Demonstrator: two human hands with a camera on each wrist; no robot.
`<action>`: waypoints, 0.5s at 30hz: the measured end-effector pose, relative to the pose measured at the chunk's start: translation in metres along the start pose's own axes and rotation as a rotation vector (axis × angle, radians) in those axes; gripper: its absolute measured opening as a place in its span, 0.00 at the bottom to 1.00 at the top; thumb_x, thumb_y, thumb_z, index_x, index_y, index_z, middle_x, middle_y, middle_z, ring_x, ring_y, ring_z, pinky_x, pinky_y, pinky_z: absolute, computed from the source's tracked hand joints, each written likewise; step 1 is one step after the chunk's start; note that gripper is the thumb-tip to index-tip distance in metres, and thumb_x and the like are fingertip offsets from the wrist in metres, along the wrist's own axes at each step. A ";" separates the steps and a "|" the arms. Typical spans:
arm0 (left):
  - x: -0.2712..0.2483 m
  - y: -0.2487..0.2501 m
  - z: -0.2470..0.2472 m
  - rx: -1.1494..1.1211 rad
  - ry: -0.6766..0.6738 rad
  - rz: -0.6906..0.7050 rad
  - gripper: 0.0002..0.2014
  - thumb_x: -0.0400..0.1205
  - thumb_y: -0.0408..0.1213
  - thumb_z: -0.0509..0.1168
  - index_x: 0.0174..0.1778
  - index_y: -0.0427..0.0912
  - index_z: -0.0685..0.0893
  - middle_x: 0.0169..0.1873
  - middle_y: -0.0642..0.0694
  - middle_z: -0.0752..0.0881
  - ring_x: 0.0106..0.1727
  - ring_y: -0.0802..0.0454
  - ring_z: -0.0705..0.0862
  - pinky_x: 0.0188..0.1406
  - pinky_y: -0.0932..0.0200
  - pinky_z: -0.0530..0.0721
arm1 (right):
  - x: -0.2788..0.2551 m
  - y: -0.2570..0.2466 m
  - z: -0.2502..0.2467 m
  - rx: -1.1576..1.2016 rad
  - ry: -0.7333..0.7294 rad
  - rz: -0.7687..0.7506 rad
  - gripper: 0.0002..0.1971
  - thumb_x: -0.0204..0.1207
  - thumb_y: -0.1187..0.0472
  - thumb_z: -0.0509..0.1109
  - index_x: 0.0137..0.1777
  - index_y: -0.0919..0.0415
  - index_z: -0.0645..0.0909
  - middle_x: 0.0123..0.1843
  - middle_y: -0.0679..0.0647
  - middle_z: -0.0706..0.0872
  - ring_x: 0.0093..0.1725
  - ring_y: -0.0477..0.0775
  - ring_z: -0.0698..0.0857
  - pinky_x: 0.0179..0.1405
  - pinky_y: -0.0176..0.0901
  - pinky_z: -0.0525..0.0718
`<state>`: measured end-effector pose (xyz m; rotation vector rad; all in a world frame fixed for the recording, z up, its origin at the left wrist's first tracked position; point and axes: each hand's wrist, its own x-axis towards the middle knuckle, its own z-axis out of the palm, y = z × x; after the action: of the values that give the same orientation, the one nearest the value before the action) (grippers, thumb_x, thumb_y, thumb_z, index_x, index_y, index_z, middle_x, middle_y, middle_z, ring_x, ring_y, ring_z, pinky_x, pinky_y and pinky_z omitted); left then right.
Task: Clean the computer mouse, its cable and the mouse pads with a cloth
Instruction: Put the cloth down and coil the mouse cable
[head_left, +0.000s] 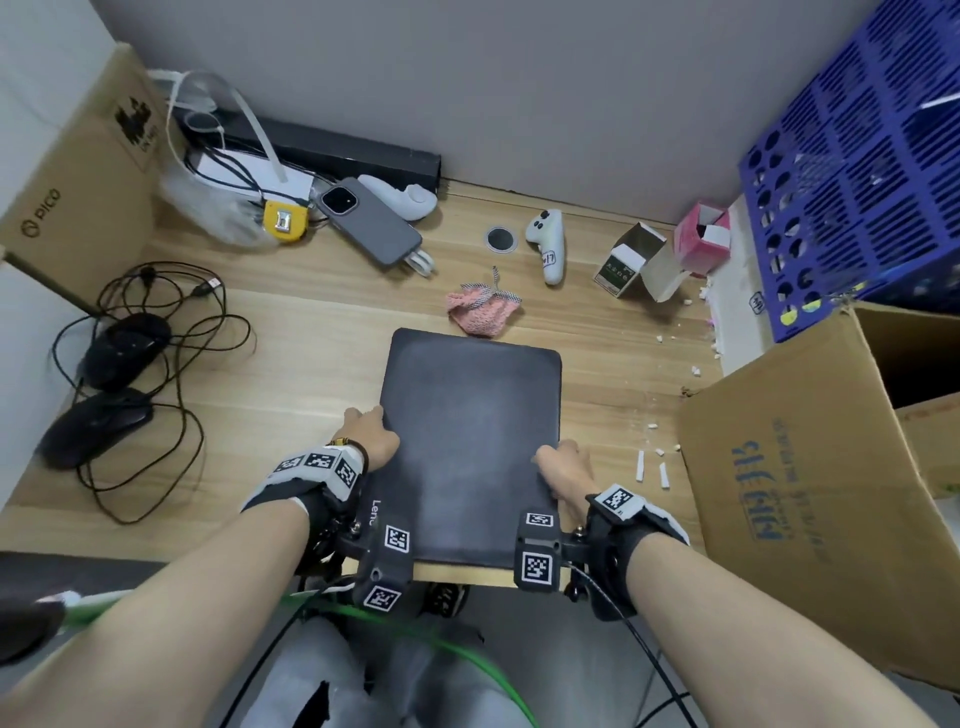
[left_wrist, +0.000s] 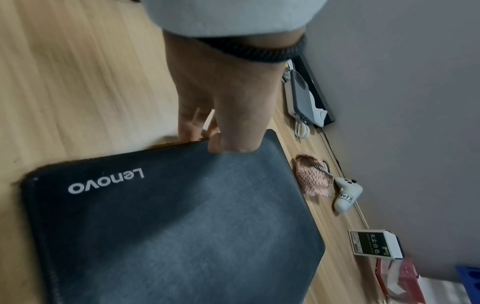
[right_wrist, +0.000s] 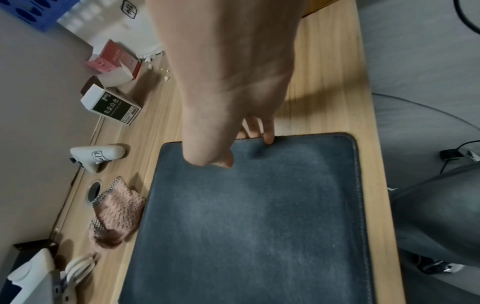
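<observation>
A dark grey mouse pad with a Lenovo logo lies at the desk's near edge. My left hand pinches its left edge, thumb on top and fingers underneath. My right hand pinches its right edge the same way. A crumpled pink cloth lies just past the pad's far edge, untouched. Two black mice with tangled black cables sit at the desk's left.
A phone, white controllers, a small open carton and a pink box line the back. A blue crate and a cardboard box stand right, another box left. White crumbs lie nearby.
</observation>
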<state>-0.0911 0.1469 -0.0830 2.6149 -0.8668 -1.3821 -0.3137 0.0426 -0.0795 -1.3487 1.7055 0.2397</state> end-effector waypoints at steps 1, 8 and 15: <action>0.000 -0.005 -0.002 -0.005 -0.006 0.005 0.24 0.80 0.31 0.52 0.74 0.38 0.70 0.70 0.33 0.67 0.67 0.30 0.75 0.71 0.46 0.72 | 0.003 -0.001 0.004 0.001 -0.001 0.003 0.35 0.63 0.52 0.58 0.72 0.65 0.69 0.73 0.62 0.70 0.71 0.66 0.73 0.70 0.62 0.76; 0.004 -0.057 -0.030 -0.019 -0.033 0.045 0.23 0.77 0.33 0.55 0.70 0.40 0.77 0.67 0.34 0.78 0.66 0.33 0.77 0.67 0.49 0.76 | -0.001 -0.018 0.040 -0.023 -0.086 0.014 0.29 0.69 0.57 0.59 0.71 0.67 0.69 0.72 0.63 0.72 0.68 0.67 0.76 0.69 0.63 0.76; -0.005 -0.073 -0.048 0.077 -0.134 0.180 0.21 0.74 0.36 0.57 0.64 0.36 0.76 0.61 0.34 0.79 0.58 0.34 0.81 0.57 0.51 0.80 | -0.028 -0.038 0.050 -0.090 -0.004 0.007 0.25 0.79 0.64 0.57 0.76 0.69 0.67 0.76 0.65 0.70 0.72 0.67 0.74 0.74 0.52 0.70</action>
<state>-0.0231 0.2014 -0.0731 2.4474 -1.1628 -1.5158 -0.2555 0.0786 -0.0730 -1.4067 1.7140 0.3272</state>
